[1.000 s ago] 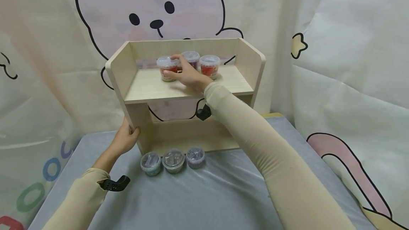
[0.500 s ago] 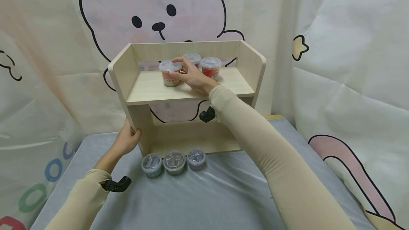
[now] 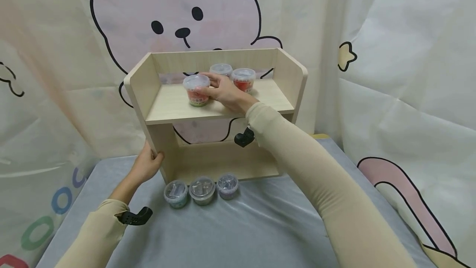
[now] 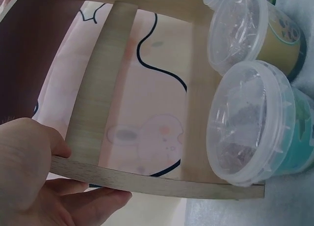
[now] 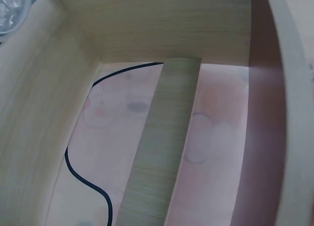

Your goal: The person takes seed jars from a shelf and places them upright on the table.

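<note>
The left hand [image 3: 146, 165] still grips the left upright of the wooden shelf [image 3: 174, 102], steadying it, while the right hand [image 3: 223, 90], fingers curled round the red tub [image 3: 196, 90], has drawn it forward and left from the two tubs behind, so it looks mid-removal. The left wrist view alone shows the teal tub [image 4: 255, 123] on the bench beside that upright; the right wrist view shows only shelf boards.
</note>
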`<state>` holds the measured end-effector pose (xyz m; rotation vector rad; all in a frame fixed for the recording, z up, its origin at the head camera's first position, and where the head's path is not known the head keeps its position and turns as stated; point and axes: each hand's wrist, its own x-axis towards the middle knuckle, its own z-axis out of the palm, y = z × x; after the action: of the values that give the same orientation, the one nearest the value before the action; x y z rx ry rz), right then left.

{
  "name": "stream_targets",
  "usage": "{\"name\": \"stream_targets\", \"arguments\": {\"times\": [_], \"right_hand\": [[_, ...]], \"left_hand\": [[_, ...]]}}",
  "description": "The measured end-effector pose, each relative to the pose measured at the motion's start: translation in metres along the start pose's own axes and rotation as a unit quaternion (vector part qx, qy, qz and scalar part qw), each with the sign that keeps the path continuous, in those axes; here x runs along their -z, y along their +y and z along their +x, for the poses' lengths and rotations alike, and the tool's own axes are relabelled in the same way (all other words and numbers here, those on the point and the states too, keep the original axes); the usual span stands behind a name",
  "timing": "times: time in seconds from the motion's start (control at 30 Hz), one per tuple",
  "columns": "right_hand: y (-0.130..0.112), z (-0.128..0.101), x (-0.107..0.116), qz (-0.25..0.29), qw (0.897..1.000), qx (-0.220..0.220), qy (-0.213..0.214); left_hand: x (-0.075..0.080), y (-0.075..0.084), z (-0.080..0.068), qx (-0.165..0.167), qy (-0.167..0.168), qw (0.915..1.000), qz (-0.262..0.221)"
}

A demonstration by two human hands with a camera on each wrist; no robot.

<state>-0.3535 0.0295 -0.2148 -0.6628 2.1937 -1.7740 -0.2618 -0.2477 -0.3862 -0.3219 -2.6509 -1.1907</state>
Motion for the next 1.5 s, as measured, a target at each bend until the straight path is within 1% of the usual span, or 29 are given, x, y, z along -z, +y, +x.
{"name": "stream_targets", "arguments": {"times": [0.2,0.33,0.47,0.57,0.73,0.87,1.1,1.2,1.4,1.5], "right_hand": [[-0.009,-0.023,0.002,0.029,0.999,0.019,-0.016],[-0.013,-0.042,0.008,0.018,0.999,0.038,-0.017],[-0.016,-0.058,0.012,0.007,0.998,0.058,-0.031],[-0.016,-0.068,0.014,0.005,0.997,0.063,-0.041],[-0.015,-0.085,0.016,0.011,0.996,0.071,-0.053],[-0.011,-0.095,0.019,0.016,0.996,0.075,-0.053],[0.004,-0.109,0.025,0.042,0.993,0.091,-0.058],[0.01,-0.111,0.027,0.034,0.993,0.094,-0.062],[0.021,-0.119,0.027,0.015,0.993,0.095,-0.074],[0.027,-0.125,0.028,0.011,0.993,0.086,-0.083]], "left_hand": [[0.0,-0.003,-0.005,0.015,-0.001,0.9998,0.01],[-0.002,-0.003,-0.003,0.006,0.0,0.9999,0.01],[-0.001,-0.003,-0.003,0.011,0.003,0.9999,0.005],[0.0,-0.002,-0.005,0.015,0.005,0.9998,0.01],[0.0,-0.002,-0.003,0.007,0.011,0.9998,0.013],[0.0,-0.001,-0.002,0.006,0.01,0.9999,0.009],[-0.002,0.001,-0.002,0.011,0.008,0.9998,0.014],[-0.001,0.001,-0.002,0.011,0.007,0.9998,0.014],[0.0,0.001,-0.001,-0.001,0.006,1.0,0.003],[0.001,0.002,-0.002,-0.001,0.003,1.0,0.005]]}}
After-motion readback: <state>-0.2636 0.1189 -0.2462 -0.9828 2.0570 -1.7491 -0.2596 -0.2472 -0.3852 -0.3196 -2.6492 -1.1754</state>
